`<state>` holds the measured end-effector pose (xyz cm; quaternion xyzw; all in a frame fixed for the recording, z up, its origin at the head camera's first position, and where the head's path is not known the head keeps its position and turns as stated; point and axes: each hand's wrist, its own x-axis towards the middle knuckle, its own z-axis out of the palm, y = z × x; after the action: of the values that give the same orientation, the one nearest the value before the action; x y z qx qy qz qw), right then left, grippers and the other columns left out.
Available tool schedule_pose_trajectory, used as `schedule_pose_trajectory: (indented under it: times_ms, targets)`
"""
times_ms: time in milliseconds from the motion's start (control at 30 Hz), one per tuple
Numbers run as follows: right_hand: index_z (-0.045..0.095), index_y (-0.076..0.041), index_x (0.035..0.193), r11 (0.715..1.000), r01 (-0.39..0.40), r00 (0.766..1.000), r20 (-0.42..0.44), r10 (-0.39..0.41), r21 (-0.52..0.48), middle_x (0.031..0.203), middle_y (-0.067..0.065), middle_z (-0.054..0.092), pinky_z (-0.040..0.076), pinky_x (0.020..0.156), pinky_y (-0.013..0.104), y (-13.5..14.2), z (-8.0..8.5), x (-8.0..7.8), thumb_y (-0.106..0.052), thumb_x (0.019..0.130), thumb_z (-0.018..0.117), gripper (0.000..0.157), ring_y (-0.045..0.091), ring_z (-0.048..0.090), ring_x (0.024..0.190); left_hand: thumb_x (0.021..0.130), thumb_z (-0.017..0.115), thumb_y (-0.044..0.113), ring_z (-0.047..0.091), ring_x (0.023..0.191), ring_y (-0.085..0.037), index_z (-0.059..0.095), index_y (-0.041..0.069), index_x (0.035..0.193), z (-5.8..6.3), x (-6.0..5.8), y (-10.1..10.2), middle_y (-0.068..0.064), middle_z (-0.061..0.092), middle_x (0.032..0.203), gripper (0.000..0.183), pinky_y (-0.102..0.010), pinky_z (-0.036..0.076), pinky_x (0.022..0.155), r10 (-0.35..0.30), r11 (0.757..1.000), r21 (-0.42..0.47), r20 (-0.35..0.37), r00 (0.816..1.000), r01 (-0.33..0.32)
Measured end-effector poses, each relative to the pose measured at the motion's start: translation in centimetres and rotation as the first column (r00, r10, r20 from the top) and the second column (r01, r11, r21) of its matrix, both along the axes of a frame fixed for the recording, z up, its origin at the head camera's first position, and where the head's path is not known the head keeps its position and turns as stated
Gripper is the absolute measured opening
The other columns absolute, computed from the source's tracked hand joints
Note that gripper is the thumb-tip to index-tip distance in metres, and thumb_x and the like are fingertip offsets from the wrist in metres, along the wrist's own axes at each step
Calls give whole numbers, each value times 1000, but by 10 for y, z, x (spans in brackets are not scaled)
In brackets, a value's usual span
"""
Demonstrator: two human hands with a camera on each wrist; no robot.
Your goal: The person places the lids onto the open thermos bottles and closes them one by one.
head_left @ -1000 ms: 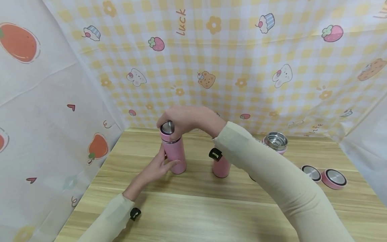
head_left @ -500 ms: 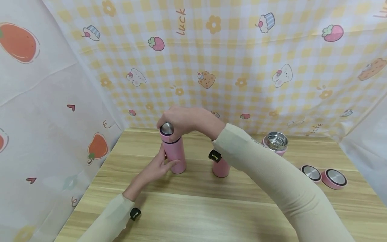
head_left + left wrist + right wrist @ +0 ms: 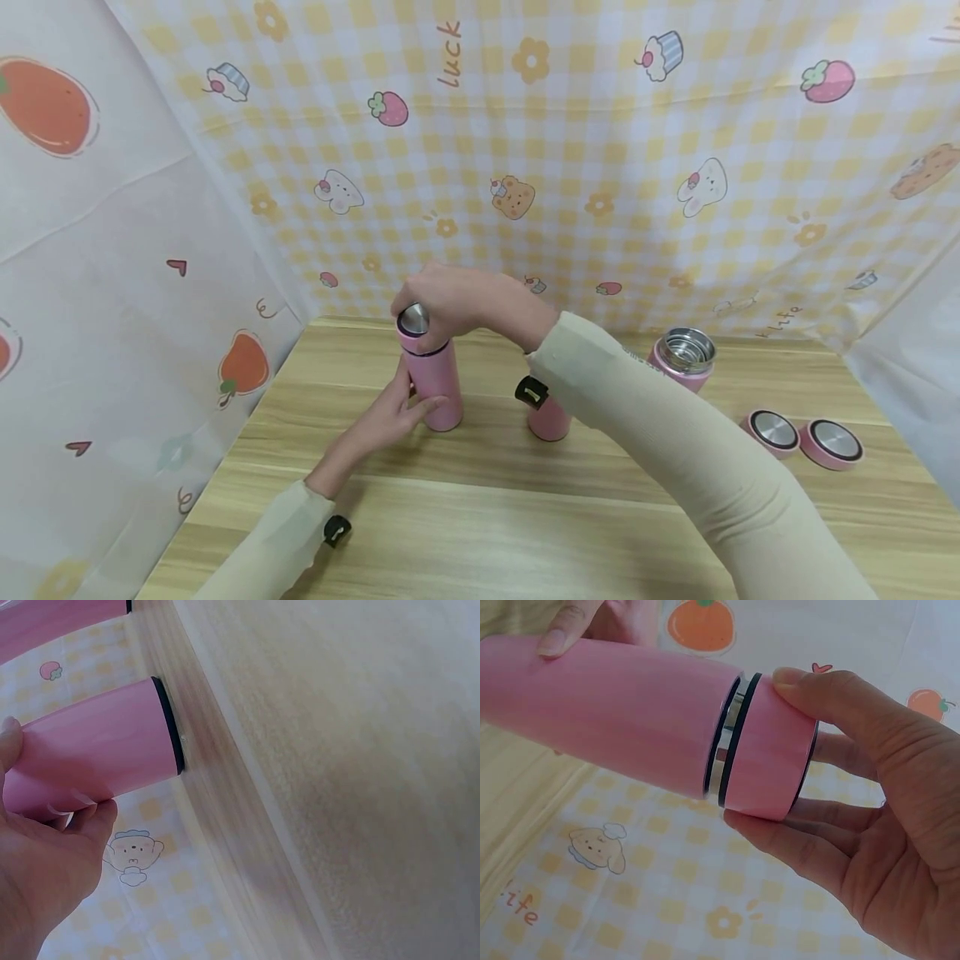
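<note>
A pink thermos bottle (image 3: 438, 385) stands upright on the wooden table toward the left. My left hand (image 3: 384, 418) grips its lower body, thumb across the front and fingers around the far side. From above, my right hand (image 3: 468, 300) holds the pink lid (image 3: 774, 746) with its steel top. In the right wrist view, thumb and fingers pinch the lid's side, and a narrow band of metal neck (image 3: 724, 746) shows between lid and body. The left wrist view shows the bottle's black base edge (image 3: 169, 727).
Right of it stands another pink bottle (image 3: 550, 421), its upper part hidden by my right sleeve (image 3: 660, 425). Farther right is an uncapped bottle (image 3: 688, 350) with a steel mouth, partly covered by the arm. Two pink lids (image 3: 774, 432) lie side by side on the table (image 3: 480, 533).
My right wrist and forearm have sunk slightly, uncovering a little more of the uncapped bottle. The right hand stays on the lid, the left on the body.
</note>
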<state>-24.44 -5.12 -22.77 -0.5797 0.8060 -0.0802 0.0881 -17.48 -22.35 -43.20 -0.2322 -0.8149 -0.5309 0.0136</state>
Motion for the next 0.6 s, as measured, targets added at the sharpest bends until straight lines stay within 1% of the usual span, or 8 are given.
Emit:
schedule_pose_trajectory:
  times_ms: [133, 200, 233, 400, 500, 600]
  targets:
    - [75, -8, 110, 999, 45, 999, 0, -45, -14, 98, 0, 70, 53, 71, 23, 0, -3, 2, -24, 89, 78, 26, 10, 65, 82, 100, 63, 0, 30, 143, -33, 4, 9, 157, 17, 11, 6, -19, 25, 157, 82, -59, 32, 111, 2, 1000, 1, 12, 1000, -2]
    - [75, -8, 110, 998, 69, 998, -3, -70, -12, 98, 0, 70, 53, 69, 22, -1, -5, 4, -25, 88, 79, 28, 10, 65, 81, 100, 62, -1, 30, 143, -34, 5, 6, 156, 26, 17, 9, -21, 25, 156, 80, -60, 32, 111, -5, 1000, 2, 6, 1000, 5]
    - [75, -7, 110, 997, 79, 997, -4, -79, -10, 98, 1, 71, 53, 69, 22, -1, -5, 5, -24, 88, 79, 28, 10, 66, 81, 100, 62, -3, 30, 143, -36, 6, 3, 155, 30, 19, 11, -23, 26, 156, 79, -61, 32, 110, -8, 1000, 3, 6, 1000, 8]
    - [74, -6, 115, 994, 112, 993, -19, -112, -8, 102, 3, 72, 53, 68, 21, -2, -5, 7, -26, 88, 80, 34, 10, 67, 81, 100, 61, -3, 30, 142, -36, 6, 3, 155, 31, 17, 11, -22, 27, 155, 78, -62, 32, 110, -12, 1000, -4, 6, 1000, 12]
    - [74, -7, 115, 992, 129, 991, -44, -129, -16, 102, 2, 72, 53, 68, 20, -1, -5, 10, -27, 88, 80, 34, 10, 66, 81, 100, 61, -3, 30, 142, -35, 5, 5, 156, 21, 12, 8, -21, 26, 155, 80, -61, 32, 110, -11, 1000, -3, 12, 1000, 11]
    - [75, -6, 111, 990, 140, 988, -55, -142, -34, 99, 3, 71, 52, 66, 21, -1, -6, 13, -23, 88, 79, 28, 11, 65, 78, 100, 62, -3, 30, 143, -35, 3, 8, 157, 9, 5, 5, -19, 25, 157, 83, -61, 32, 111, -10, 1000, -3, 7, 1000, 10]
